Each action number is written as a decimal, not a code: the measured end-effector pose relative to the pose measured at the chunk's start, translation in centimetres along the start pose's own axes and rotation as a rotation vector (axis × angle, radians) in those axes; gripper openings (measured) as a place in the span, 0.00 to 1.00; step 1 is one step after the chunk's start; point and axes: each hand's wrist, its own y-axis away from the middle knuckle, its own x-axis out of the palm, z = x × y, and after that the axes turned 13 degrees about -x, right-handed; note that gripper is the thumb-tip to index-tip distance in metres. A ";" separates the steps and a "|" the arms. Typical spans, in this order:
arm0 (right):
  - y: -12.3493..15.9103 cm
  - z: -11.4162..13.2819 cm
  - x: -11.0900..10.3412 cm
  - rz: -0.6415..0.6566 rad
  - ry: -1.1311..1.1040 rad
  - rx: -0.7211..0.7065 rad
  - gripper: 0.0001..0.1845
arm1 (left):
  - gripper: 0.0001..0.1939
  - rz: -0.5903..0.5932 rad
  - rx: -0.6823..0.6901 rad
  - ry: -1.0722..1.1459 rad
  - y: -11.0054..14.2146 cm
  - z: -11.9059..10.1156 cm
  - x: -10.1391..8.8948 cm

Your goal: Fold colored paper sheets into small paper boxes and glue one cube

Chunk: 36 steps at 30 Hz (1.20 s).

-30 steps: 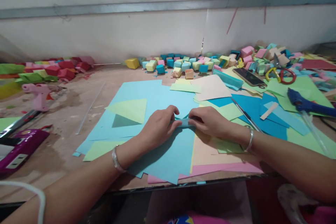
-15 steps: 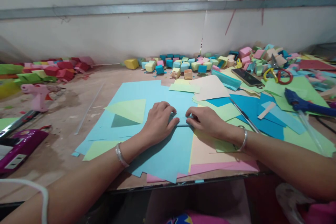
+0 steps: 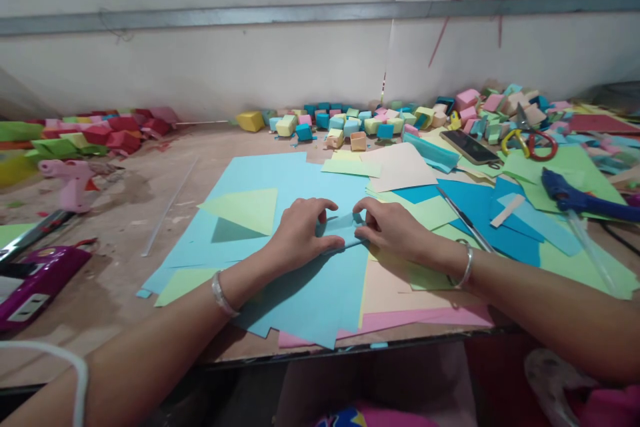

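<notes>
A small piece of light blue paper [image 3: 345, 225], partly folded with its near edge raised, lies between my two hands over larger blue sheets [image 3: 310, 300]. My left hand [image 3: 303, 230] is curved around its left end. The left thumb lies along the near edge and the index finger is bent above the far side, with a gap between the two. At the right end, my right hand [image 3: 390, 227] pinches the paper between thumb and bent fingers. Left of my hands rests a light green sheet [image 3: 250, 210] with one edge lifted.
Paper cubes [image 3: 337, 123] line the wall. To the right are a phone [image 3: 470, 147], scissors [image 3: 530, 143], a pen [image 3: 465, 220] and a blue glue gun [image 3: 575, 197]. On the left stand a pink glue gun [image 3: 73, 183] and a purple power strip [image 3: 43, 283].
The folded blue paper has opened up somewhat, showing more surface between my hands. My left thumb and index finger have moved apart. My right hand has stayed nearly in place.
</notes>
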 end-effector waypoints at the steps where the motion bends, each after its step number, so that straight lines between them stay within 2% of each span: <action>1: 0.0 0.0 0.0 -0.007 -0.017 0.001 0.18 | 0.25 0.016 -0.023 0.063 0.0 -0.2 -0.1; 5: -0.1 -0.1 -0.2 -0.089 -0.071 -0.009 0.27 | 0.15 0.078 -0.042 0.341 0.4 -0.5 -0.3; 8: -0.2 -0.3 -0.5 -0.201 -0.097 -0.091 0.24 | 0.10 0.108 -0.053 0.529 0.6 -0.7 -0.3; 10: -0.2 -0.3 -0.7 -0.191 -0.220 -0.114 0.16 | 0.10 0.125 -0.097 0.652 0.6 -0.8 -0.3; 12: -0.2 -0.2 -0.7 -0.132 -0.371 -0.071 0.10 | 0.12 0.133 -0.149 0.770 0.6 -0.8 -0.3; 14: -0.2 -0.1 -0.7 -0.120 -0.433 -0.026 0.13 | 0.17 0.122 -0.195 0.884 0.6 -0.8 -0.3; 17: -0.2 -0.1 -0.8 -0.210 -0.405 -0.020 0.15 | 0.18 0.147 -0.264 1.005 0.3 -0.6 0.0; 19: -0.2 -0.1 -0.9 -0.270 -0.398 -0.003 0.14 | 0.14 0.220 -0.306 1.042 0.2 -0.5 0.2; 22: -0.2 0.0 -1.1 -0.303 -0.480 0.052 0.12 | 0.13 0.294 -0.357 1.070 0.1 -0.6 0.4; 27: -0.4 0.4 -1.1 -0.261 -0.724 0.124 0.12 | 0.12 0.245 -0.365 1.098 0.2 -0.8 0.4; 36: -0.5 0.2 -0.8 -0.306 -0.814 0.128 0.12 | 0.11 0.203 -0.331 1.086 0.5 -1.2 0.3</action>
